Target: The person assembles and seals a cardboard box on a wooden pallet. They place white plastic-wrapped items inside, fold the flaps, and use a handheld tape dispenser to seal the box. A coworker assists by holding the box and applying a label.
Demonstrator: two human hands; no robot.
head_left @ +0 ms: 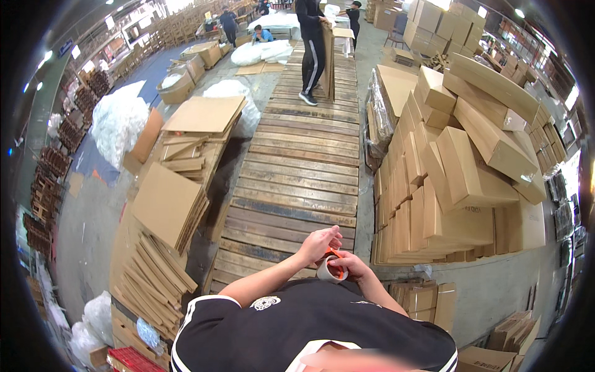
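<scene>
Close to my chest, my right hand (351, 265) grips a tape dispenser (335, 253) with orange parts. A wide roll of tape (326, 271) sits on it, pale on the outside with a brown core. My left hand (321, 243) is just above the dispenser's orange end, its fingers extended and slightly bent. Whether its fingertips touch the tape is too small to make out. Both hands are over the near end of a slatted wooden walkway (297, 180).
Flat cardboard sheets (169, 201) and cardboard strips (152, 273) lie on the left. Many cardboard boxes (462, 211) are piled on the right. Farther along the walkway, a person (312, 53) in dark clothes stands holding tall cardboard panels (328, 62). White wrapped bundles (118, 121) lie far left.
</scene>
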